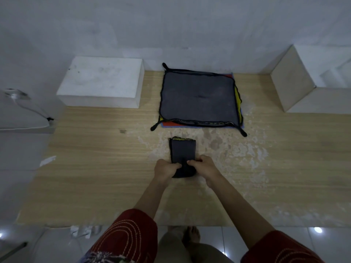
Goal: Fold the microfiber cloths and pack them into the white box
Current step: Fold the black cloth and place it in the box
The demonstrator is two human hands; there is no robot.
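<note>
A dark grey microfiber cloth [183, 151], folded into a narrow strip with a yellow-stitched far edge, lies in the middle of the wooden table [95, 168]. My left hand [165, 168] and my right hand [204, 167] both grip its near end, fingers curled over the fabric, which bunches up between them. Behind it lies a flat stack of cloths [199, 97]: a grey one with black trim on top, with yellow, red and blue edges showing beneath. The white box [102, 80] stands at the back left, its top shut.
A beige box [307, 80] stands tilted at the back right against the white wall. A white cushion with a thin cable [24, 111] sits off the table's left edge. The tabletop's finish is worn in patches around the cloths. Tiled floor and my foot show below.
</note>
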